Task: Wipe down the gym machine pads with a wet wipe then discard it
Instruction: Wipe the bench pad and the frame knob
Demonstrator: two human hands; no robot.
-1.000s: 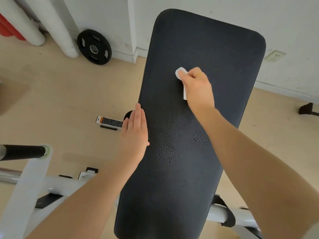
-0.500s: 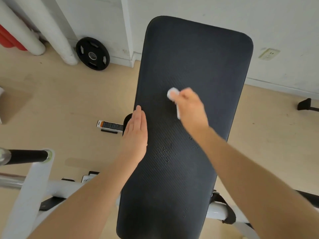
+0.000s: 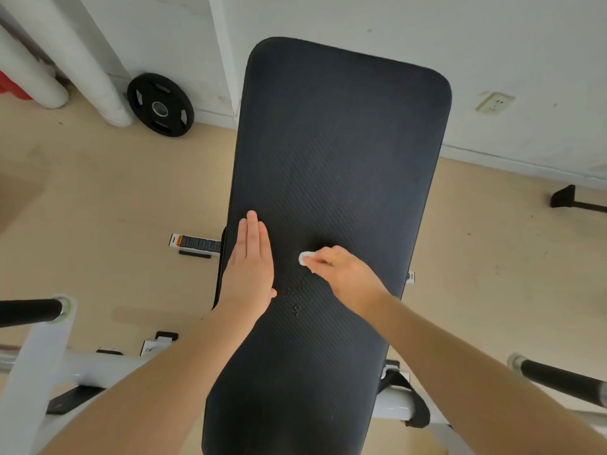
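Nearest: white frame tubes (image 3: 29, 372) w/ black grip bars at lower L and lower R, flanking the long black pad (image 3: 328, 159), which runs from bottom edge away toward the wall.

Mid-pad, L side: left hand (image 3: 251, 267) lies flat on the pad surface near its L edge, fingers straight and together, gripping nothing. Judged function: bracing.

Just beside it, R: right hand (image 3: 341, 274) has fingers curled, pinching the wet wipe (image 3: 304, 258). Wipe is bunched small; only a white tip shows past the fingertips, touching the pad approx. mid-length. A patch of droplets (image 3: 294, 300) sits on the pad between the two hands.

Handling, judged: wipe is light, soft, limp, damp; will crumple and may tear if dragged hard. Hold as a wad under the fingertips, press flat. Pad looks ribbed and cushioned, so some drag is likely.

Far: weight plate (image 3: 160, 105) leans at the wall base; wall socket (image 3: 495, 102) to the R.
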